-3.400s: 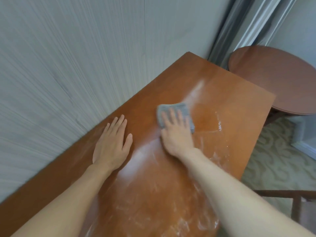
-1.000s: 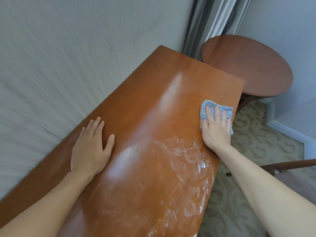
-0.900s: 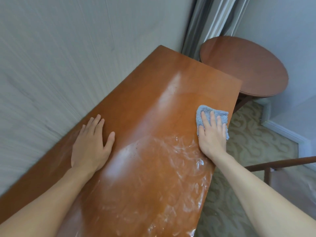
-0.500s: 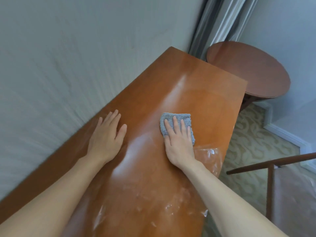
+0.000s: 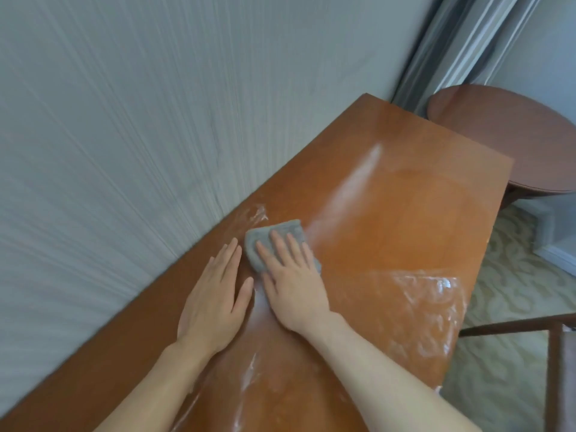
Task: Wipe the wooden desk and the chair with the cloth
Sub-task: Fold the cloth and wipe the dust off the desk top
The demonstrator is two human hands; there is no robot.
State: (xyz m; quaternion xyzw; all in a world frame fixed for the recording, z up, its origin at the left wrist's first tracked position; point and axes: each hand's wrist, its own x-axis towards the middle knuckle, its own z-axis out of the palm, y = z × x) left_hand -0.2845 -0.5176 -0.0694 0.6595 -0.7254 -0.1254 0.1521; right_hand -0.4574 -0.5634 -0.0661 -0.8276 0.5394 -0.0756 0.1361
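Observation:
The wooden desk runs along the wall, its orange-brown top streaked with wet smears. A folded grey cloth lies near the wall side of the desk. My right hand presses flat on the cloth with straight fingers. My left hand rests flat on the desk right beside it, fingers straight, holding nothing. A dark wooden chair shows only in part at the lower right edge.
A grey textured wall borders the desk on the left. A round wooden side table stands past the desk's far end, with grey curtains behind it. Patterned carpet covers the floor to the right.
My right hand has slid the cloth from the desk's right edge leftward across the top to the wall side, beside my left hand. The left hand stays flat on the desk.

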